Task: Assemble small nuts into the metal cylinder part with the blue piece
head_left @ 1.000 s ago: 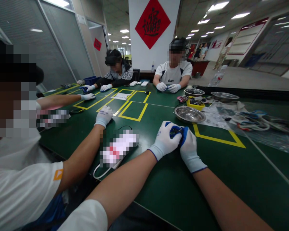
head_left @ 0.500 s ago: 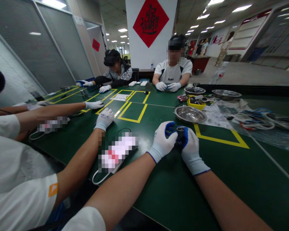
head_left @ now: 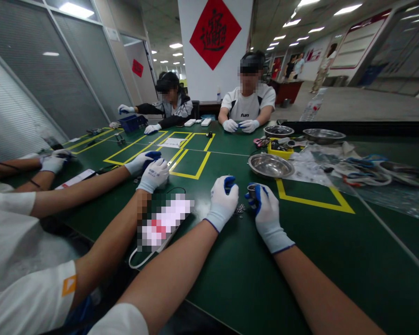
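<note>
White gloves with blue palms cover both of my hands. My right hand [head_left: 266, 207] is wrapped round a small dark cylinder with a shiny metal rim [head_left: 252, 190], its round end facing up. To its left, my left hand [head_left: 223, 197] is apart from the cylinder, its fingers curled in toward the thumb; whatever they may hold is hidden. Between the two hands, several small metal rings [head_left: 240, 209] lie in a loose pile on the green table [head_left: 226, 260].
A phone-like slab [head_left: 165, 221] with a white strap lies left of my left forearm. Beyond my right hand stand a steel bowl [head_left: 270, 165], a yellow bin [head_left: 279, 148] and plastic bags [head_left: 310, 163]. A co-worker's gloved hands [head_left: 153, 172] work close on the left; two people sit opposite.
My left hand has drawn away leftward from the cylinder, and the pile of rings now shows between my hands. My right hand keeps the cylinder. Across the table, a blue bin has come into view.
</note>
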`<state>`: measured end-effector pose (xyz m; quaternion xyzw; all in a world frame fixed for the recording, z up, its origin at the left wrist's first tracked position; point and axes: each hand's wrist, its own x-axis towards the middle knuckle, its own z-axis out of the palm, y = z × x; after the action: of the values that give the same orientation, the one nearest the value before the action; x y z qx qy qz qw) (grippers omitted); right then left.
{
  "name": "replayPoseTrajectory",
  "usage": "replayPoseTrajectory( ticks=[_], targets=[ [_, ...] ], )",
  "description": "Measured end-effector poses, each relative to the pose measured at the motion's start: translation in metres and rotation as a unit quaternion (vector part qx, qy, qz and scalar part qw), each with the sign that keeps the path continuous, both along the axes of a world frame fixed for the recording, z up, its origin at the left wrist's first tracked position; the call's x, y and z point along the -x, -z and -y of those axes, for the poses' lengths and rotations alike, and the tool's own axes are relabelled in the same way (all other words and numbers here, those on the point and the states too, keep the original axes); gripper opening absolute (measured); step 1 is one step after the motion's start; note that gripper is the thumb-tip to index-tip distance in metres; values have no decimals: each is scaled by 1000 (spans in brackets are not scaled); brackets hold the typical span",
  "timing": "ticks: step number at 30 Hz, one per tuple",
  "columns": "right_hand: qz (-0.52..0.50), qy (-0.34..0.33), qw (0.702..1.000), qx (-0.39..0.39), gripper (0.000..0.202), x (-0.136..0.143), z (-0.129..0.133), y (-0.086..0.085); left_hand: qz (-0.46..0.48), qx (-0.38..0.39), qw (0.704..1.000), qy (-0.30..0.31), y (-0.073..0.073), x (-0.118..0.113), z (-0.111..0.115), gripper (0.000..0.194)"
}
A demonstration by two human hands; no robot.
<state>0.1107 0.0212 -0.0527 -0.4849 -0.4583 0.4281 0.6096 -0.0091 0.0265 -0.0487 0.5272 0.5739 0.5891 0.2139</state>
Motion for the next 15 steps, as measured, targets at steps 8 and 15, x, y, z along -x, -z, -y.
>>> replayPoseTrajectory(
  ticks=[8, 15],
  targets=[
    [-11, 4, 1000, 2, 57, 4, 5, 1, 16, 39, 996, -76, 1, 8, -3, 23],
    [-3, 9, 1000, 27, 56, 4, 16, 0, -58, 148, 978, -136, -14, 25, -55, 26]
  ],
)
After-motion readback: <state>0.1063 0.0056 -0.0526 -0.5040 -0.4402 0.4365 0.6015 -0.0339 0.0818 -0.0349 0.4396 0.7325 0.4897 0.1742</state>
